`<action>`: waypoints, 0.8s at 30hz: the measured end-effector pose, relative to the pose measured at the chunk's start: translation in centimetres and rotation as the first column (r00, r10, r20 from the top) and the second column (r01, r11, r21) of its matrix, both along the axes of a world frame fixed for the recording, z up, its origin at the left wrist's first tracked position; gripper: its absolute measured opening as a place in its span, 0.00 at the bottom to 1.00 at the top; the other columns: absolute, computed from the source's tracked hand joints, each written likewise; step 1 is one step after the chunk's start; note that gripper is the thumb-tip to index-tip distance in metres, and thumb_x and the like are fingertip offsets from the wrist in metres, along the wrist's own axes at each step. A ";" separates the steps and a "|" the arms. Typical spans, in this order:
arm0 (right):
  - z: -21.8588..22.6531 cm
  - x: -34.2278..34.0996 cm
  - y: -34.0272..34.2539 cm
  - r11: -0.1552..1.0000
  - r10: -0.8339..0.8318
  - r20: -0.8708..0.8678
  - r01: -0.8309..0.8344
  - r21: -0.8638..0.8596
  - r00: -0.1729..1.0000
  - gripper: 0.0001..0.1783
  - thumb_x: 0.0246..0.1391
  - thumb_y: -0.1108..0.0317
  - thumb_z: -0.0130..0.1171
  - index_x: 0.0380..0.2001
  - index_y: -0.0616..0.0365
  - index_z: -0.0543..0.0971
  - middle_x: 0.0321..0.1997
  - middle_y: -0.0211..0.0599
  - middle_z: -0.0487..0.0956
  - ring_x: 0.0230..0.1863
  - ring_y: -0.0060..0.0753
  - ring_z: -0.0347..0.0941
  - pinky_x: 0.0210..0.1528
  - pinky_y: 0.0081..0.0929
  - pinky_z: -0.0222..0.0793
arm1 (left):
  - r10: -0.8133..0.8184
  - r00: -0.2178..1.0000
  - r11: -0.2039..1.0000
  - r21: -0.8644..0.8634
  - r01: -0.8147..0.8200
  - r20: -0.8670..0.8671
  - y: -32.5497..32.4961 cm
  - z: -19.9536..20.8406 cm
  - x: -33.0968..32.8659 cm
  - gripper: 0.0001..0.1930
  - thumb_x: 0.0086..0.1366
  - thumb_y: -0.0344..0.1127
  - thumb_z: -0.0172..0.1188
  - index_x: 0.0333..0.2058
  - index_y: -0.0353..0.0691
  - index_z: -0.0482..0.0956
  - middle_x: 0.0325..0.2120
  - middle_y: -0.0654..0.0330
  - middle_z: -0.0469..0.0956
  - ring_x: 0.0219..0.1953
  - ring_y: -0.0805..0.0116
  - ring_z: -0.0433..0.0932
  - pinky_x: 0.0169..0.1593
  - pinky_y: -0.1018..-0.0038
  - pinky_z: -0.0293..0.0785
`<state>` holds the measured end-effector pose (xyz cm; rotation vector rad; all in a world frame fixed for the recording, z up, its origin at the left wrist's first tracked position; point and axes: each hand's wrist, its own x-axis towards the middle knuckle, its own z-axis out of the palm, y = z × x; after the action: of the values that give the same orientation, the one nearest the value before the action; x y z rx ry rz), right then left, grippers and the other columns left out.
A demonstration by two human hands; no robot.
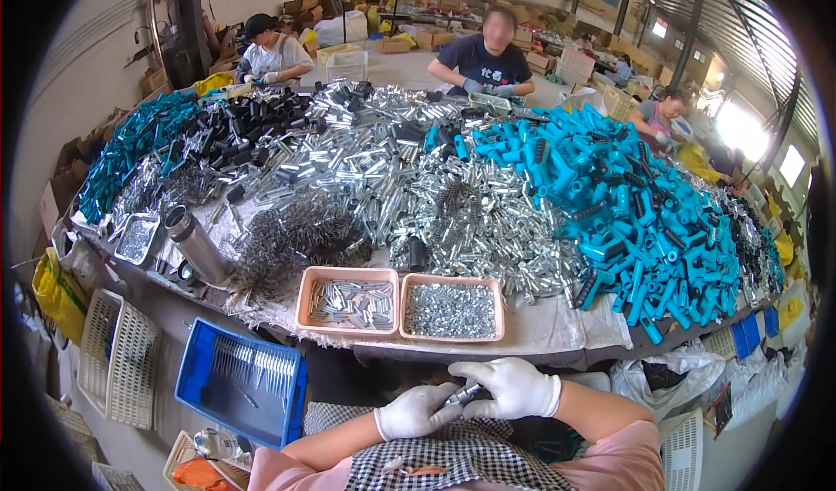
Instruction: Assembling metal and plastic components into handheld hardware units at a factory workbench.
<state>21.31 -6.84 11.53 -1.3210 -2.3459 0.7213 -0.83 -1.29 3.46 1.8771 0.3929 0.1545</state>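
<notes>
In front of my checked apron, my white-gloved left hand (418,412) and right hand (515,390) meet over a small silver-and-dark metal cylinder (464,394). My left fingers are closed round its lower end. From the other side, my right thumb and fingers grip it, with the index finger stretched over the top. The gloves hide most of the part. Just beyond, at the table edge, sit a pink tray of short metal pins (394,318) and a pink tray of tiny metal pieces (500,334).
Heaps of silver metal tubes (374,164), teal plastic handles (601,186) and wire springs (296,234) cover the table. A steel flask (197,245) stands at left. Below it lies a blue crate (198,386) with thin metal rods. Several people work around the table.
</notes>
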 end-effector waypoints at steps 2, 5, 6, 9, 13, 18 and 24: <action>-0.6 0.6 0.2 0.996 0.094 -0.011 -0.093 0.008 0.996 0.26 0.54 0.54 0.63 0.53 0.55 0.75 0.39 0.43 0.83 0.37 0.48 0.81 0.39 0.41 0.76 | 0.028 0.999 1.000 -0.015 -0.028 0.037 -0.4 -0.1 0.2 0.17 0.71 0.43 0.55 0.48 0.35 0.73 0.29 0.49 0.80 0.32 0.49 0.81 0.38 0.61 0.75; -1.4 0.6 0.0 0.996 0.086 0.053 -0.087 0.009 0.995 0.19 0.52 0.51 0.63 0.40 0.53 0.80 0.29 0.41 0.82 0.31 0.49 0.81 0.35 0.42 0.76 | 0.079 0.978 0.995 0.050 -0.091 0.192 -0.8 -0.1 0.4 0.17 0.70 0.46 0.55 0.43 0.36 0.73 0.29 0.47 0.79 0.32 0.46 0.79 0.36 0.58 0.73; -0.3 0.4 0.1 0.997 0.059 0.120 -0.053 -0.052 0.991 0.17 0.53 0.50 0.62 0.36 0.52 0.81 0.26 0.41 0.82 0.29 0.49 0.80 0.33 0.42 0.76 | 0.061 0.990 0.994 0.078 -0.071 0.129 -0.6 0.1 0.3 0.17 0.70 0.46 0.55 0.43 0.37 0.73 0.29 0.47 0.79 0.33 0.46 0.79 0.37 0.58 0.73; -0.3 0.4 -0.1 0.995 0.047 0.266 -0.021 -0.097 0.963 0.20 0.56 0.46 0.59 0.30 0.52 0.79 0.24 0.42 0.81 0.27 0.50 0.80 0.31 0.44 0.75 | 0.042 0.996 0.996 0.076 -0.048 0.079 -0.4 0.7 0.0 0.16 0.70 0.45 0.56 0.44 0.37 0.73 0.29 0.46 0.79 0.33 0.45 0.79 0.38 0.58 0.73; 0.0 -0.1 -0.5 0.990 -0.045 0.142 0.063 -0.127 0.989 0.20 0.58 0.47 0.58 0.33 0.54 0.79 0.25 0.45 0.81 0.30 0.53 0.80 0.33 0.46 0.74 | 0.073 0.991 0.997 0.006 -0.075 0.114 -0.5 0.4 0.0 0.16 0.69 0.45 0.56 0.43 0.37 0.73 0.29 0.46 0.78 0.34 0.44 0.79 0.38 0.57 0.73; -0.3 -0.6 -0.6 0.977 -0.031 0.126 0.057 -0.204 0.992 0.16 0.60 0.53 0.58 0.37 0.56 0.78 0.31 0.47 0.81 0.33 0.52 0.79 0.35 0.46 0.74 | -0.017 0.998 0.988 0.154 0.007 0.065 -0.5 -1.0 0.5 0.18 0.69 0.47 0.57 0.42 0.36 0.73 0.30 0.45 0.79 0.35 0.45 0.80 0.39 0.58 0.74; -1.7 0.2 -0.4 0.965 0.244 -0.025 -0.240 0.101 0.969 0.08 0.53 0.65 0.60 0.37 0.52 0.81 0.36 0.38 0.78 0.40 0.46 0.75 0.45 0.40 0.73 | -0.089 0.992 0.994 -0.047 0.094 0.094 0.3 -1.7 0.7 0.18 0.69 0.45 0.59 0.46 0.34 0.75 0.35 0.49 0.82 0.39 0.55 0.82 0.44 0.64 0.75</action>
<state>21.52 -7.20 9.80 -0.9820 -2.5047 0.6850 -0.09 -0.95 1.75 1.8259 0.2451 0.1665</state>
